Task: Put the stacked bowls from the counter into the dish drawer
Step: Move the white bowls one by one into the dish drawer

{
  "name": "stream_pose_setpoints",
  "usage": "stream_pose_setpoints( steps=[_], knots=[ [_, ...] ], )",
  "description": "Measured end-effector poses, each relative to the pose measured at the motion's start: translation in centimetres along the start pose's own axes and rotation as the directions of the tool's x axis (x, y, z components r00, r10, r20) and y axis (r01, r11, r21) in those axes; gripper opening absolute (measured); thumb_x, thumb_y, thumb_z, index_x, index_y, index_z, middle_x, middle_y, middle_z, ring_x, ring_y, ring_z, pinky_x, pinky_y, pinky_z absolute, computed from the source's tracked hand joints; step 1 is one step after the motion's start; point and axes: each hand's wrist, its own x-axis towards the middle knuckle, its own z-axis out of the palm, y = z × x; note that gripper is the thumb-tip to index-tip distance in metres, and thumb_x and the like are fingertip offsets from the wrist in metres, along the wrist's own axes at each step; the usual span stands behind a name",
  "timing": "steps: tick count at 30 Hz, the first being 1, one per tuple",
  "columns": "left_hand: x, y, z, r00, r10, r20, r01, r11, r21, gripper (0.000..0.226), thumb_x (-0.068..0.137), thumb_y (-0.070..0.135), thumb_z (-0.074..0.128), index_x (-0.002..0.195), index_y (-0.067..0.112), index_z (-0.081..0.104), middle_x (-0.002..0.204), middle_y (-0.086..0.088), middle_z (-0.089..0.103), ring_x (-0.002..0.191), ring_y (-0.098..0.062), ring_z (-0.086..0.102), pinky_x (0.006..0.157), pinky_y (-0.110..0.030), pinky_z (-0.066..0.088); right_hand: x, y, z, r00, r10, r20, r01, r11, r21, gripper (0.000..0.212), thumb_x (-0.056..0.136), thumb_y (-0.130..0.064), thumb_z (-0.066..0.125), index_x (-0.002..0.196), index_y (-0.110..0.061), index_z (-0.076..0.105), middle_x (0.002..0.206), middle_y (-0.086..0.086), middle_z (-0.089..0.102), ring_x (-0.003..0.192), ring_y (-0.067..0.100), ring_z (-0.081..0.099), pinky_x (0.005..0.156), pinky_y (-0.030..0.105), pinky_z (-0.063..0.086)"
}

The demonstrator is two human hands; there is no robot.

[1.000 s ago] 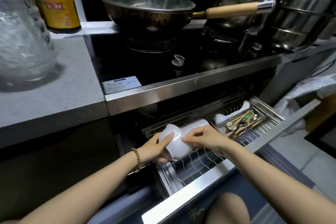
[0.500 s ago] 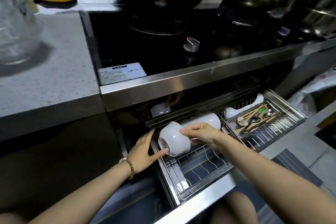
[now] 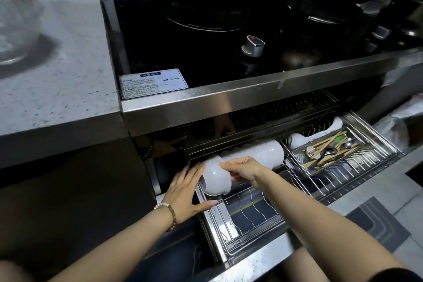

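Head view: the bowls (image 3: 229,167) lie on their side, a white stack along the back of the open drawer (image 3: 251,261), left compartment. The right hand (image 3: 245,170) curls over the top of the nearest bowl, gripping it. The left hand (image 3: 185,190) is flat, fingers straight, against that bowl's outer side. Chopsticks and spoons fill the tray (image 3: 297,155) on the right.

Sideways white bowl (image 3: 216,181) in drawer rack (image 3: 251,209), between left hand (image 3: 185,194) and right hand (image 3: 245,170)
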Motion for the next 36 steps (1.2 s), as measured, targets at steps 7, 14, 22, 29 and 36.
stream_pose_setpoints(
  steps=[7, 14, 22, 29, 36],
  knots=[
    [1.0, -0.3, 0.2, 0.999, 0.03, 0.02, -0.032, 0.996, 0.083, 0.104, 0.069, 0.082, 0.037, 0.149, 0.029, -0.003, 0.158, 0.011, 0.0, 0.141, -0.008, -0.016, 0.114, -0.031, -0.012, 1.2, 0.9, 0.7, 0.999, 0.018, -0.051, -0.017, 1.0, 0.023, 0.026, 0.078, -0.012, 0.075, 0.095, 0.006, 0.068, 0.072, 0.009, 0.066, 0.061, 0.014, 0.06, 0.05, 0.015, 0.055],
    [1.6, 0.2, 0.3, 0.998, -0.012, 0.064, 0.006, 0.996, 0.091, 0.098, 0.066, 0.084, 0.03, 0.147, 0.037, 0.0, 0.157, 0.01, 0.007, 0.145, -0.016, -0.006, 0.116, -0.038, -0.004, 1.8, 1.7, 1.0, 0.995, -0.024, -0.098, 0.026, 1.0, 0.013, 0.013, 0.079, -0.012, 0.075, 0.081, -0.001, 0.069, 0.069, 0.008, 0.065, 0.058, 0.015, 0.059, 0.055, 0.02, 0.055],
    [2.2, 0.8, -0.2, 0.994, -0.053, 0.096, 0.04, 0.991, 0.127, 0.089, 0.078, 0.073, 0.04, 0.148, 0.035, 0.001, 0.156, 0.01, 0.011, 0.144, -0.018, 0.002, 0.116, -0.038, 0.005, 2.4, 1.5, -0.3, 0.988, -0.054, -0.143, 0.061, 0.997, 0.049, 0.008, 0.079, -0.007, 0.074, 0.077, -0.003, 0.068, 0.054, 0.004, 0.064, 0.04, 0.005, 0.059, 0.05, 0.019, 0.052],
    [2.3, 1.2, -0.8, 0.984, -0.08, 0.157, 0.061, 0.991, 0.122, 0.089, 0.079, 0.073, 0.038, 0.148, 0.033, 0.0, 0.157, 0.007, 0.01, 0.145, -0.019, 0.002, 0.115, -0.041, 0.008, 1.2, 1.1, -0.9, 0.992, -0.076, -0.1, 0.073, 0.997, -0.034, 0.009, 0.081, -0.012, 0.073, 0.076, -0.007, 0.067, 0.073, 0.012, 0.066, 0.05, 0.009, 0.061, 0.054, 0.023, 0.045],
    [1.8, 3.2, -3.5, 0.988, -0.048, 0.145, 0.042, 0.998, 0.044, 0.087, 0.081, 0.067, 0.044, 0.149, 0.028, 0.006, 0.156, 0.006, 0.016, 0.143, -0.019, 0.013, 0.116, -0.036, 0.014, -2.8, -1.0, -3.2, 0.983, -0.14, -0.119, 0.131, 0.988, -0.081, 0.012, 0.085, -0.017, 0.068, 0.094, -0.008, 0.066, 0.086, 0.007, 0.067, 0.071, 0.013, 0.065, 0.065, 0.023, 0.05]
  ],
)
